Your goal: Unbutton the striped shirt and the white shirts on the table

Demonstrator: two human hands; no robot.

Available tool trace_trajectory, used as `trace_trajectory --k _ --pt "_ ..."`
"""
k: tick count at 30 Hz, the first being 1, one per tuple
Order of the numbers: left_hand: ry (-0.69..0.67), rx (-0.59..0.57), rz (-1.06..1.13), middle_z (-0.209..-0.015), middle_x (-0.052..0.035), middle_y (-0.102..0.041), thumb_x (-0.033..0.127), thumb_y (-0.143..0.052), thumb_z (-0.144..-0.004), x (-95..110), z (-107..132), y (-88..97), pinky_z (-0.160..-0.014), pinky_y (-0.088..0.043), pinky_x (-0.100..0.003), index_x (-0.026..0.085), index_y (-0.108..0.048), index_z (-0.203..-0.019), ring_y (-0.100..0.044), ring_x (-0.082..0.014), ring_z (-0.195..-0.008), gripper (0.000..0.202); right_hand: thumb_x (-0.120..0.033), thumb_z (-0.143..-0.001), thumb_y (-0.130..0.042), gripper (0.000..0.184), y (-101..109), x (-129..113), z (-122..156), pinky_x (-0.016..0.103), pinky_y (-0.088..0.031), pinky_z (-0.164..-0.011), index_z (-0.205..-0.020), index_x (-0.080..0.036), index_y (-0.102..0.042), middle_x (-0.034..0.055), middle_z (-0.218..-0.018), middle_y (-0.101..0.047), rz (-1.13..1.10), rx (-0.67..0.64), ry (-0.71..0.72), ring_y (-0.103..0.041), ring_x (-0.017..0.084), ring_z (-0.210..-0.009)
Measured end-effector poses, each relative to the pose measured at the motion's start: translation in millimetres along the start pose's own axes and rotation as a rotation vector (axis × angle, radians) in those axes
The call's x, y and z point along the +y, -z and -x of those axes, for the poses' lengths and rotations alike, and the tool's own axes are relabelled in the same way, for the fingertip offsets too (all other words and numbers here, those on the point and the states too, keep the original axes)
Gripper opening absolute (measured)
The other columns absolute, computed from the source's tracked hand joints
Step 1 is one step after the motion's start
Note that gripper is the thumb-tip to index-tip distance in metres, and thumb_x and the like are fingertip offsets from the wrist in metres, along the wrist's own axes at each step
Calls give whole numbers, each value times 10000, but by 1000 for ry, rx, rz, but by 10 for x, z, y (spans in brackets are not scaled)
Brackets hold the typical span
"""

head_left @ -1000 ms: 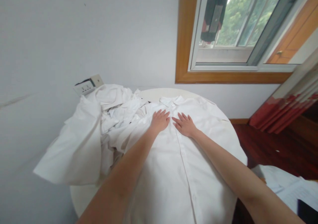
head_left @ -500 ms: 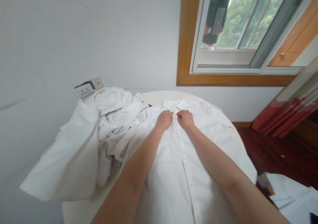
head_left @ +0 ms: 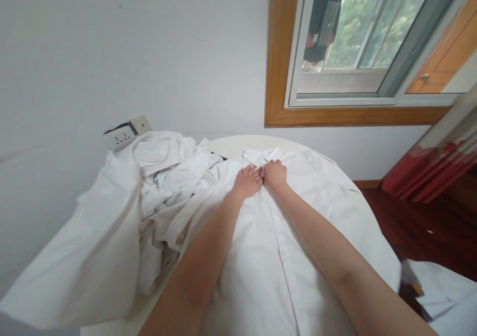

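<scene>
A white buttoned shirt (head_left: 261, 256) lies spread over a round table, its collar (head_left: 265, 154) at the far end and its front strip running toward me. My left hand (head_left: 247, 181) rests on the fabric just left of that strip, below the collar, its fingers apart. Right beside it, my right hand (head_left: 275, 175) is closed, pinching the shirt's front edge near the top button area. The fingertips of both hands nearly meet there; any button between them is hidden.
A heap of crumpled white clothes (head_left: 167, 172) covers the table's left side, one piece hanging over the edge. The pale tabletop (head_left: 238, 143) shows at the back, near the wall with a socket (head_left: 119, 136). White papers or cloth (head_left: 443, 286) lie low at right, near a red curtain (head_left: 428, 167).
My left fingers have gone from curled at the front strip to spread on the fabric. My right hand has turned and closed more tightly, slightly nearer the collar. The view has shifted slightly.
</scene>
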State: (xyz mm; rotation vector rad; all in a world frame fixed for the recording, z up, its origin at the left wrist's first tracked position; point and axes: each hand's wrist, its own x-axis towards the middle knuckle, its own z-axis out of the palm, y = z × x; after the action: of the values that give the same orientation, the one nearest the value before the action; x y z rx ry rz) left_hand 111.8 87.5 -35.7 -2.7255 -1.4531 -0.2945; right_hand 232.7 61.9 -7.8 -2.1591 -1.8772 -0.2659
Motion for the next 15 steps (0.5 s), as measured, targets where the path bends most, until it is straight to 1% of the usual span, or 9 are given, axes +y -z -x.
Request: trace_trajectory --k 3,5,7,9,12,15 --pt "-15 54 2 -1476 -78 -415 347 -351 -940 -6 39 9 -1140 -258 -425 199 -456 -1378 -350 -250 -1369 474 -125 -887 -413 292 -29 -4 -8 311 -484 -743 -947 -132 -699 166 -1026 -631 4 16 32 -542 253 -1014" --pt "-32 87 4 -1449 -78 -451 340 -349 -944 -12 64 12 -1126 -286 -403 200 -495 -1345 -389 -238 -1342 448 -143 -890 -416 291 -47 28 -18 304 -484 -746 -963 -133 -697 166 -1042 -624 -6 24 25 -532 252 -1029" --pt "-37 91 5 -1448 -78 -453 358 -336 -956 -21 79 13 -1122 -293 -397 212 -496 -1347 -393 -231 -1340 447 -189 -901 -414 301 -63 79 -25 297 -481 -751 -977 -140 -701 159 -1054 -623 -41 30 -16 -527 251 -1047" --pt "-34 64 5 -1477 -74 -416 387 -325 -963 -32 84 15 -1129 -279 -411 231 -461 -1380 -360 -234 -1365 465 -238 -908 -413 317 -76 133 -36 282 -474 -747 -975 -164 -714 138 -1066 -626 -109 26 -79 -541 237 -1039" --pt "-30 2 5 -1522 -77 -340 441 -305 -964 -45 79 19 -1142 -244 -442 241 -402 -1424 -299 -253 -1401 511 -294 -896 -435 318 -99 183 -73 250 -457 -722 -969 -204 -731 97 -1087 -632 -255 17 -174 -592 194 -955" --pt "-28 -41 8 -1546 -91 -282 527 -289 -947 -49 72 19 -1155 -200 -471 226 -364 -1446 -252 -278 -1420 588 -311 -881 -453 318 -142 179 -122 234 -441 -700 -977 -197 -734 84 -1069 -653 -367 35 -224 -619 167 -882"
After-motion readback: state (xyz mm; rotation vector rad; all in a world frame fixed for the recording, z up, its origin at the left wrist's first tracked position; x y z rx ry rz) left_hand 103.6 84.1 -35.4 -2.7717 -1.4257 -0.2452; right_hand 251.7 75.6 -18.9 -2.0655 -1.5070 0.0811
